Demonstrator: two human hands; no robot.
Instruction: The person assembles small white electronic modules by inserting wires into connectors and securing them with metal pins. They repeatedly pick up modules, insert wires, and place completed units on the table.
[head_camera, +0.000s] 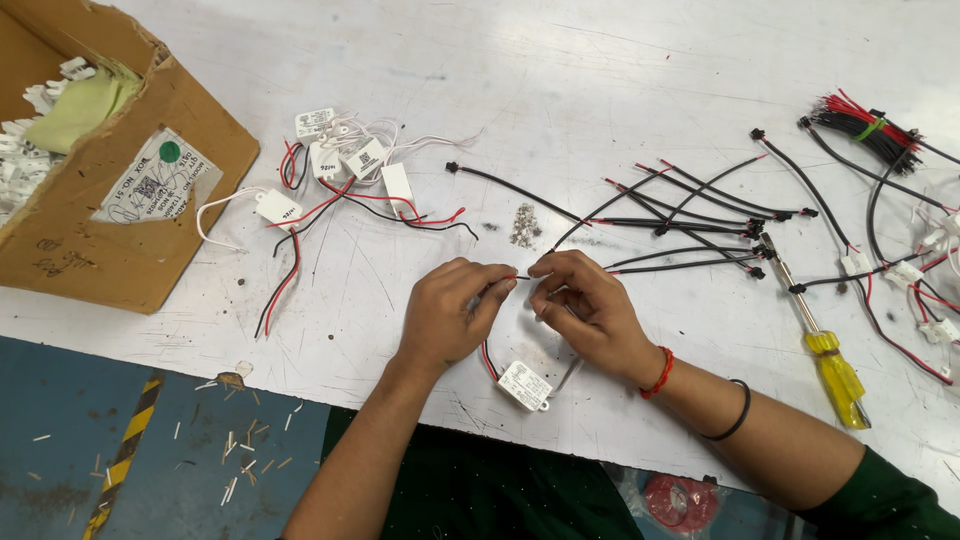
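2 hands met over the white table (600, 60): left hand (447, 312) and right hand (588, 305) each pinched a thin red wire (521, 277) between fingertips, above a small white labelled module (525, 386). Far left sat a brown cardboard box (120, 240) bearing a white sticker with a green dot (155, 177).

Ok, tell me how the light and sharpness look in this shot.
Head view: bright, even overhead light washes the white table pale toward the top; shadows are soft and short under the left hand and right hand; the screwdriver and wires read sharp, with slight wide-angle bending at the edges.
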